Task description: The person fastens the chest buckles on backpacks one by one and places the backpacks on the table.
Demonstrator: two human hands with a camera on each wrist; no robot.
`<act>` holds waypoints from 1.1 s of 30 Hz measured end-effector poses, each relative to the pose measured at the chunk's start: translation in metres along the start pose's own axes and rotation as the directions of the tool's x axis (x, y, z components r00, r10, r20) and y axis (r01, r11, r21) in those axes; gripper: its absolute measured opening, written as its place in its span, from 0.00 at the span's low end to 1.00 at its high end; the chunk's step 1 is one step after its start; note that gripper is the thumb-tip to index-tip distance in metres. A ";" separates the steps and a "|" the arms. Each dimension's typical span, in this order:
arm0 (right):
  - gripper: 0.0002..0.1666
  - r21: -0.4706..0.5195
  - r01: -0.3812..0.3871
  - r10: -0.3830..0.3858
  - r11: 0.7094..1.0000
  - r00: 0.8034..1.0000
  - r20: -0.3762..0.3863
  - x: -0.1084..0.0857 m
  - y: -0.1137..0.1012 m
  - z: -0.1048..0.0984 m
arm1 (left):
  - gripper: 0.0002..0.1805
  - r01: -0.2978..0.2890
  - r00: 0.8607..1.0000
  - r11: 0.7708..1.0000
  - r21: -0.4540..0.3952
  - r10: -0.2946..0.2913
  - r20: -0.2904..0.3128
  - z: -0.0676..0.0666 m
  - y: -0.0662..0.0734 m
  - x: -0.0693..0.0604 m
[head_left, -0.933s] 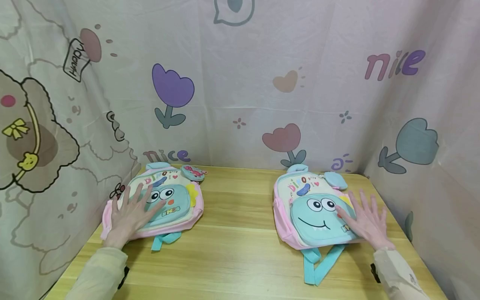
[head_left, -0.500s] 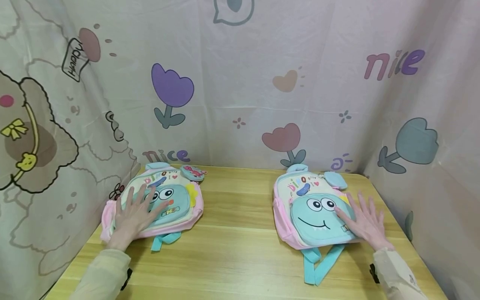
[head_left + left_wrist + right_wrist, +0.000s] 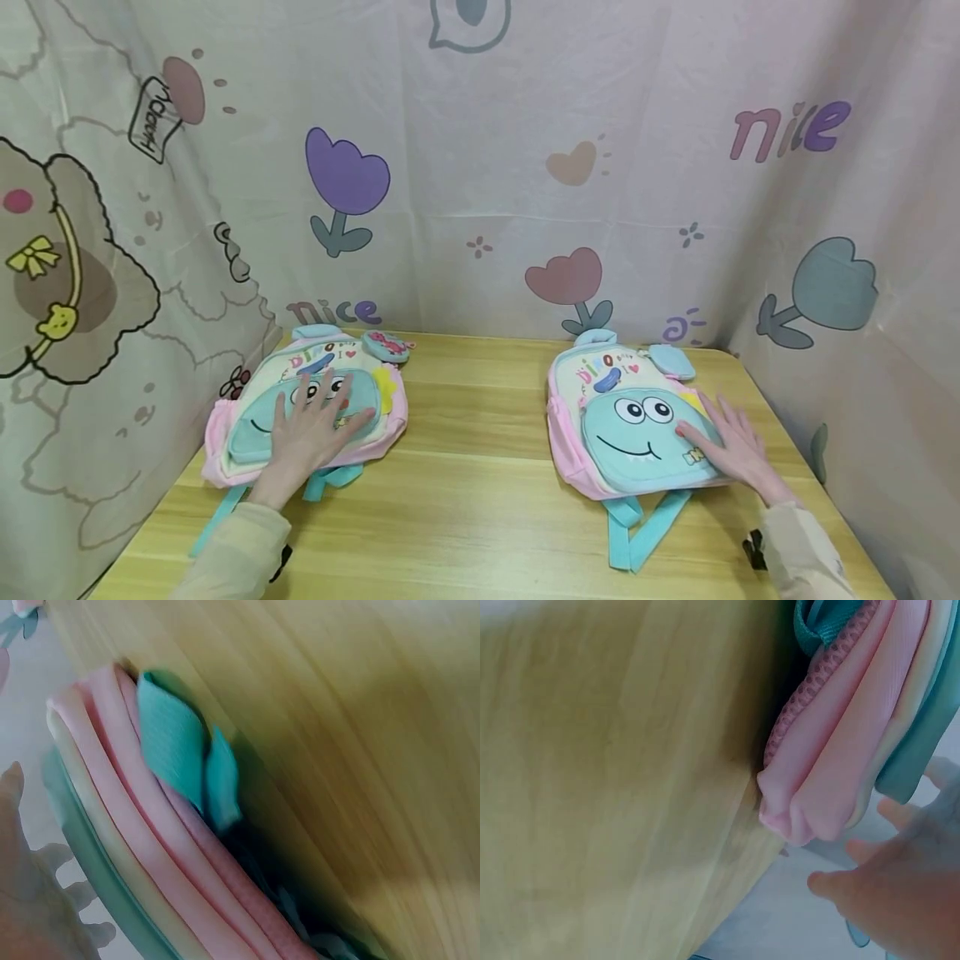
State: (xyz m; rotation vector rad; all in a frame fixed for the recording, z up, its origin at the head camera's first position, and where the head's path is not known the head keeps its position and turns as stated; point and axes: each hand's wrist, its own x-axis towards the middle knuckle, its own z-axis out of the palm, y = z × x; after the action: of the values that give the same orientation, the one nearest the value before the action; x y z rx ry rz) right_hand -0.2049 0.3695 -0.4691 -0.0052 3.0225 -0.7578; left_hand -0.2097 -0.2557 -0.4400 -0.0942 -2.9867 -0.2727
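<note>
Two small pink, cream and turquoise backpacks with cartoon faces lie on a wooden table. Over the front pocket of the left backpack [image 3: 255, 429] my left hand [image 3: 311, 433] is spread, fingers apart. In the left wrist view that hand [image 3: 34, 892] is beside the bag's turquoise front, with a gap showing. My right hand [image 3: 738, 450] extends its fingers over the lower right corner of the right backpack [image 3: 630, 433]. The right wrist view shows this hand [image 3: 907, 870] close to the bag's pink side [image 3: 847, 750]. Whether either hand touches fabric I cannot tell.
The wooden table [image 3: 465, 500] reaches back to a printed cloth curtain [image 3: 465, 167], which also hangs at both sides. Turquoise straps [image 3: 648, 533] trail from the bags toward the front. Small pouches, one turquoise [image 3: 671, 362] and one patterned [image 3: 386, 346], lie at their upper corners.
My left hand has moved right across the left backpack, uncovering its left side and a strap. My right hand has shifted slightly down and looks lower over the bag's corner. Both bags stay put.
</note>
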 end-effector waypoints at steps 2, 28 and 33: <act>0.55 0.019 0.013 -0.013 1.000 1.000 -0.001 -0.001 0.003 0.001 | 0.47 -0.015 1.000 1.000 0.007 0.015 -0.007 0.003 0.007 0.000; 0.54 0.424 -0.104 0.055 0.899 0.990 0.127 -0.012 0.022 -0.005 | 0.43 -0.261 0.963 0.963 -0.060 0.264 0.048 0.047 0.115 0.001; 0.53 0.495 -0.153 0.089 0.855 0.984 0.152 -0.012 0.024 -0.005 | 0.44 -0.322 0.935 0.942 -0.096 0.332 0.124 0.055 0.139 0.002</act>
State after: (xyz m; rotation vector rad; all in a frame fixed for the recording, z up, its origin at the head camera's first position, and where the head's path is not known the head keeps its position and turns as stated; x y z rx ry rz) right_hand -0.1928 0.3936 -0.4754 0.1419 2.5837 -1.4480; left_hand -0.2091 -0.1087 -0.4691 -0.6370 -3.0267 -0.3491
